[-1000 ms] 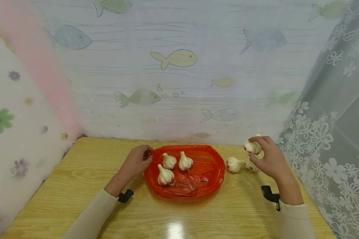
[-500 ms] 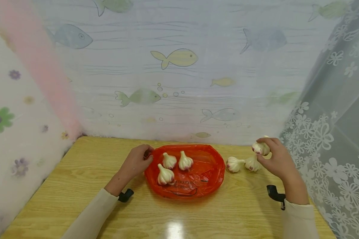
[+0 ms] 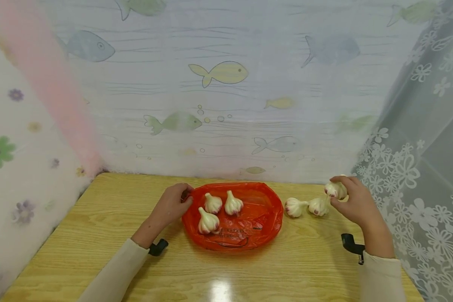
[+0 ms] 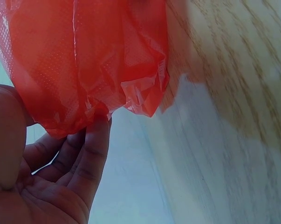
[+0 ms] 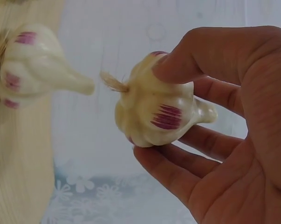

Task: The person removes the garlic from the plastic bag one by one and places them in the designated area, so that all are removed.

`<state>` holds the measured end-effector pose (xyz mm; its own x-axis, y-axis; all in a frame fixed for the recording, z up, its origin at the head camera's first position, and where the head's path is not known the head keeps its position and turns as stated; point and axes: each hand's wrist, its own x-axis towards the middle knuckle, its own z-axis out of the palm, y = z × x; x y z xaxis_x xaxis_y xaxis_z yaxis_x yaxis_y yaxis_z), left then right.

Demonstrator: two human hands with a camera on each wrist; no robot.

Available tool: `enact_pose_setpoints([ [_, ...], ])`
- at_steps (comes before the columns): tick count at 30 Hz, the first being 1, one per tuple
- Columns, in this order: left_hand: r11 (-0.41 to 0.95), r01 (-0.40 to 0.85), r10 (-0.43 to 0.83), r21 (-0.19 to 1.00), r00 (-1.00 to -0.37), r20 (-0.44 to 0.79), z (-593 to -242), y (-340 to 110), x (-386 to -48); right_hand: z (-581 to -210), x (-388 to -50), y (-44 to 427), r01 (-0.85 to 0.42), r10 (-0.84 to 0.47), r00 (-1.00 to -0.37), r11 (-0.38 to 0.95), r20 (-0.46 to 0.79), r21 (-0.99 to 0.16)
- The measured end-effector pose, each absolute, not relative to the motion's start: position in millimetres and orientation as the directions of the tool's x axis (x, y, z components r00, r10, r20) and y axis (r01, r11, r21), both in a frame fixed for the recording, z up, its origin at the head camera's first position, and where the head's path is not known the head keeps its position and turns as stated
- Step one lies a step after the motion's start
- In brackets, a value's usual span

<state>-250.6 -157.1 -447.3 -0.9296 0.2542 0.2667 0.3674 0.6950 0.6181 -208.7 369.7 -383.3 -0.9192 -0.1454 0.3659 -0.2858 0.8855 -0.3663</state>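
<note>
My right hand (image 3: 356, 204) holds a white garlic bulb (image 5: 154, 105) with purple streaks, thumb on one side and fingers on the other, raised over the table's back right. Below and left of it, a garlic bulb (image 3: 318, 206) and another garlic bulb (image 3: 295, 207) lie on the wood. With my left hand (image 3: 170, 204) I grip the left end of a red plastic-covered tray (image 4: 91, 60), thumb and fingers on opposite sides. Three garlic bulbs rest in the tray's left half: the front one (image 3: 208, 221), the back left one (image 3: 213, 204) and the back right one (image 3: 233, 204).
The wooden table (image 3: 249, 272) ends at the back against a fish-patterned curtain (image 3: 226, 105). A flowered curtain (image 3: 411, 184) borders the right side. Black wrist mounts show under both forearms, such as the right mount (image 3: 350, 243).
My right hand has moved right and slightly down with its garlic bulb, uncovering more of the bulb lying below. The left hand and the red tray have stayed in place.
</note>
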Motion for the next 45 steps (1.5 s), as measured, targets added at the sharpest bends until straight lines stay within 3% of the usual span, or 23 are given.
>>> enact_pose_setpoints([
  [31,0.696,0.379,0.273,0.61,-0.925,0.263,-447.4,-157.6,-251.1,-416.2,-217.6,404.4,-0.146,-0.096,-0.984,0.911,0.148,-0.385],
  [45,0.695,0.375,0.273,0.613,-0.927,0.257,-449.3,-158.4,-252.4,-428.2,-220.9,408.7,-0.115,-0.071,-0.989,0.922,0.129,-0.37],
])
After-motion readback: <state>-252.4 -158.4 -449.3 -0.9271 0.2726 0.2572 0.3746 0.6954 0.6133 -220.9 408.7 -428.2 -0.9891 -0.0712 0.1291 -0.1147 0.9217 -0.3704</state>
